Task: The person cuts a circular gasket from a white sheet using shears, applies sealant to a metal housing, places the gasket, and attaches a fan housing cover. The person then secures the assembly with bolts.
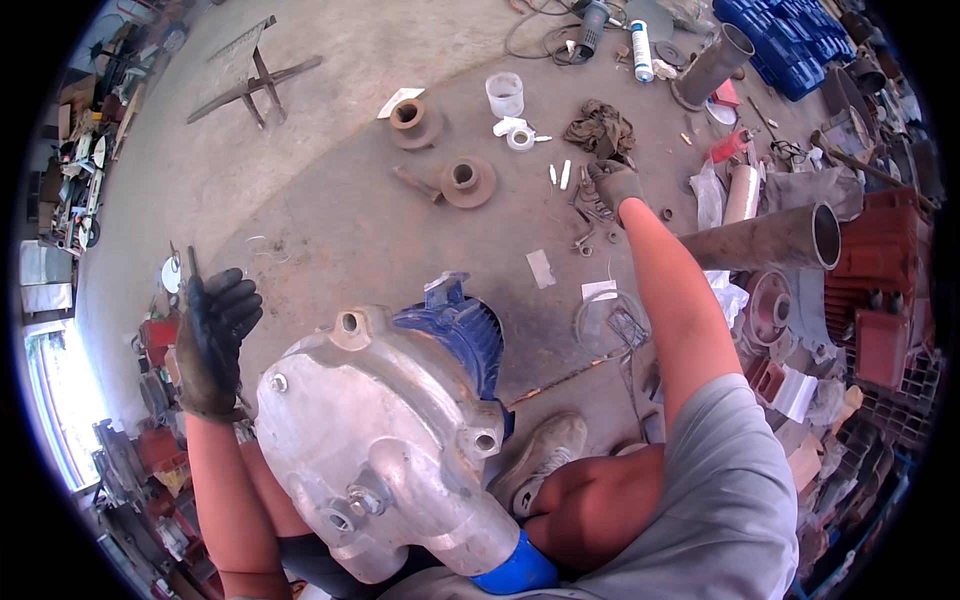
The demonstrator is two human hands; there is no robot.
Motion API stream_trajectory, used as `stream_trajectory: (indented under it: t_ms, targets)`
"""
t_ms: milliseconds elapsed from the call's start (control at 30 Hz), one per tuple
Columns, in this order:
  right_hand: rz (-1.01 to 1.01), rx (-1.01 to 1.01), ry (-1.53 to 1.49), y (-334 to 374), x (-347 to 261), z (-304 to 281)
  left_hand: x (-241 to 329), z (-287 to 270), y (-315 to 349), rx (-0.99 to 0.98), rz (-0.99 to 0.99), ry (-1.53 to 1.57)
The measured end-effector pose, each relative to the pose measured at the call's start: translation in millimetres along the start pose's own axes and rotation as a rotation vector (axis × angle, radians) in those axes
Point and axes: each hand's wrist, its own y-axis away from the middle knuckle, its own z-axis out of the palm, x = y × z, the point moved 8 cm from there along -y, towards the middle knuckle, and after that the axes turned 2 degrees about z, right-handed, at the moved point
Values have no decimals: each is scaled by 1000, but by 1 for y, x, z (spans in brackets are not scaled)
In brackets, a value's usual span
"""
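Note:
A large silver metal casting (350, 420), with round bosses, bolts and a blue band at its lower end, stands between my legs, joined to a blue finned motor (465, 335). Left of it, my left hand (215, 335), in a dark stained glove, is raised with its fingers loosely bent. A thin dark rod (194, 262) juts up from the thumb side of that hand. My right hand (615, 187), also gloved, reaches forward to the floor. Its fingers are curled down at a small pile of bolts (590, 205); what lies under them is hidden. A brown rag (600, 128) lies just beyond.
Two rusty flanged parts (468, 183) and a clear plastic cup (505, 94) stand on the floor ahead. To the right lie a large steel pipe (770, 238), a red housing (880, 260) and a white cartridge tube (641, 50). Scrap parts line the left.

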Motion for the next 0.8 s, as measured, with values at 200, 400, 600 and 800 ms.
stream_trajectory:
  t_ms: [200,400,600,800]
  targets:
    - [84,-36,546,-7,-9,34,0,-8,8,57,-14,-18]
    - [125,31,490,-27,8,30,-5,-18,4,25,-12,24]
    - [282,-218,-750,4,-20,12,2,-19,1,65,-1,54]
    - [81,-561,-1165,108,-195,-68,37,-4,-6,-19,129,271]
